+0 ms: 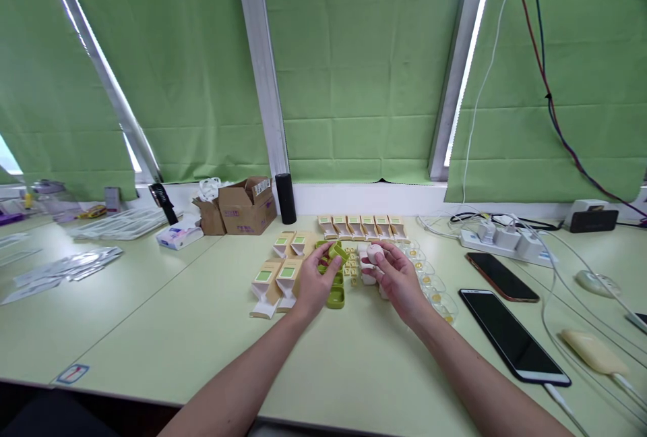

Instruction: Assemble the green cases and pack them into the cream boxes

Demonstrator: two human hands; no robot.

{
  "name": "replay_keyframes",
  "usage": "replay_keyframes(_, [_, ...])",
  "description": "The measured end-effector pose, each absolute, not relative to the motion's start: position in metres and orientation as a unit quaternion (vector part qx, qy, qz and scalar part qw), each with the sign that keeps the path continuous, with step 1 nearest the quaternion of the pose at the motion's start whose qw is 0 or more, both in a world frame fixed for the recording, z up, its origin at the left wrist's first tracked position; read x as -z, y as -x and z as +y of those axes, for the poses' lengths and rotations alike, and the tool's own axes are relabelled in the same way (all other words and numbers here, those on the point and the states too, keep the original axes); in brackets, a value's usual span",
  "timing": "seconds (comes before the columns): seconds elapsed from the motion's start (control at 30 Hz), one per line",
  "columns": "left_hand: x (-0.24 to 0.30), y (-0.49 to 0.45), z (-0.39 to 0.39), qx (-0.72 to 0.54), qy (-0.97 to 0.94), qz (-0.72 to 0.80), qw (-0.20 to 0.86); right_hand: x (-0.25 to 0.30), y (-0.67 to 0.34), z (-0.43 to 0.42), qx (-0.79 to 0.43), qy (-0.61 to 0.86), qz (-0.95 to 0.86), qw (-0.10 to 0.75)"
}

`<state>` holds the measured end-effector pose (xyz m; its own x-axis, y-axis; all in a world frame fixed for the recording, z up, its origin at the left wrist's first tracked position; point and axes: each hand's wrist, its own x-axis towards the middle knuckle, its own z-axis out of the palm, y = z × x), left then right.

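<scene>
My left hand grips a small green square cup between thumb and fingers, its opening tilted toward the right. A small rounded white piece is pinched in my right hand, a short way apart from the cup. Below and behind my left hand stand more green cups in a column. Small yellow pieces lie in rows between the hands. More white pieces sit partly hidden behind my right hand. Clear plastic cups with yellow bits stand along its right side.
Open cream boxes with green labels stand left of my hands, others in a back row. Phones, cables and a power strip are on the right. A cardboard box and a black cylinder stand at the back.
</scene>
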<state>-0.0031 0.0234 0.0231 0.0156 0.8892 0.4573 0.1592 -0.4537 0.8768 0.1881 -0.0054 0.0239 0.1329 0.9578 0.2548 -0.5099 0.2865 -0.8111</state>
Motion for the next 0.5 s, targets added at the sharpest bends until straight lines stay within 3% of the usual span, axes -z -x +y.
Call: replay_keyframes(0.5, [-0.0252, 0.0031, 0.0205, -0.565, -0.647, 0.411, 0.307, -0.0227, -0.1891, -0.0063, -0.439, 0.370, -0.477, 0.665])
